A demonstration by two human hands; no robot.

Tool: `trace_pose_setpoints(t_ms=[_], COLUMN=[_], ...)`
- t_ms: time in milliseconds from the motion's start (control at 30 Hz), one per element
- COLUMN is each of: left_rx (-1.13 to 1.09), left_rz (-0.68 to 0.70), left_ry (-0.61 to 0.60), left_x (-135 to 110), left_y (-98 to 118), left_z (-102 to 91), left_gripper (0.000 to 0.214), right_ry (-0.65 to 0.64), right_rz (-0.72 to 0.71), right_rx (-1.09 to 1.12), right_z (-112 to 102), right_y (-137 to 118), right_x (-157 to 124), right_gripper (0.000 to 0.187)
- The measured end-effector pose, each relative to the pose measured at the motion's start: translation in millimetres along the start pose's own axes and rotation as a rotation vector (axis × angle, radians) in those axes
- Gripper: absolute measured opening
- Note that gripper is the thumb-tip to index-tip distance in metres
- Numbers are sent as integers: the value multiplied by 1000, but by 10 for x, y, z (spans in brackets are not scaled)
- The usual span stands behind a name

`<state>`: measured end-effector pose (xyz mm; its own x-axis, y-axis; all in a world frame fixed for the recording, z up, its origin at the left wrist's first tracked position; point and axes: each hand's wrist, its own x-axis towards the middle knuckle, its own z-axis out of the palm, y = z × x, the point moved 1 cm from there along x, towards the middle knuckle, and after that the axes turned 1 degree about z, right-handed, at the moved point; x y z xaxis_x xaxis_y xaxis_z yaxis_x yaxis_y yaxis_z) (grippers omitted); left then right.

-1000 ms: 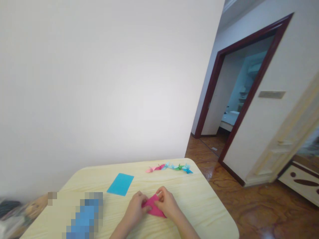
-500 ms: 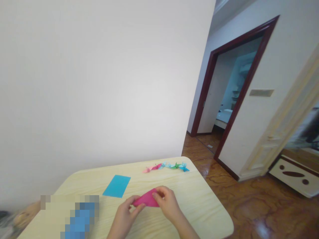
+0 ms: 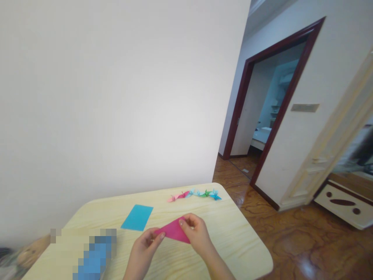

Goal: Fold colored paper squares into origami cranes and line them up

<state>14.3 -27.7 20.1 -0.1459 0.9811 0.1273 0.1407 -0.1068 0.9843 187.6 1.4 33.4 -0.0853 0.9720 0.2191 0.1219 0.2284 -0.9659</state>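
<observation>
A piece of magenta origami paper point(image 3: 175, 231), folded into a triangle, is held up above the table between both hands. My left hand point(image 3: 146, 245) pinches its left corner between thumb and fingers. On the other side, my right hand point(image 3: 195, 233) grips the upper right part, the thumb lying on the face and the fingers behind. A square of blue origami paper point(image 3: 137, 217) lies flat to the upper left of my left hand. Toward the table's far edge, several small folded paper cranes point(image 3: 194, 194) in pink, magenta, light blue, green and blue sit in a row.
The pale wood-grain table point(image 3: 233, 241) with rounded corners stands against a white wall point(image 3: 116, 97). A blurred-out blue object point(image 3: 94, 256) is at the table's left. Beyond the right edge are a wooden floor point(image 3: 239, 186), a dark-framed doorway point(image 3: 247, 77) and a low drawer cabinet point(image 3: 342, 204).
The magenta paper has risen slightly and shows more of its triangular face. My right hand has shifted up a little, and my left thumb has moved toward the paper's left corner.
</observation>
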Motion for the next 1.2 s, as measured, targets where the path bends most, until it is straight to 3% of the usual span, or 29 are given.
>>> trace_pose_setpoints(t_ms=[333,867,1200], left_rx=[-30,3,17], left_rz=[-34,18,12], left_ry=[104,136,89], left_x=[-115,-129,-124], left_y=[286,232,247], left_z=[9,-16,-24], left_gripper=[42,40,41], right_ry=[29,45,59], right_rz=[-37,-123,-105], right_rx=[19,-35,-9], right_z=[-30,-49,-64], right_y=[-82,-174,-148], right_x=[-18,-40,-13], right_gripper=[27,23,18])
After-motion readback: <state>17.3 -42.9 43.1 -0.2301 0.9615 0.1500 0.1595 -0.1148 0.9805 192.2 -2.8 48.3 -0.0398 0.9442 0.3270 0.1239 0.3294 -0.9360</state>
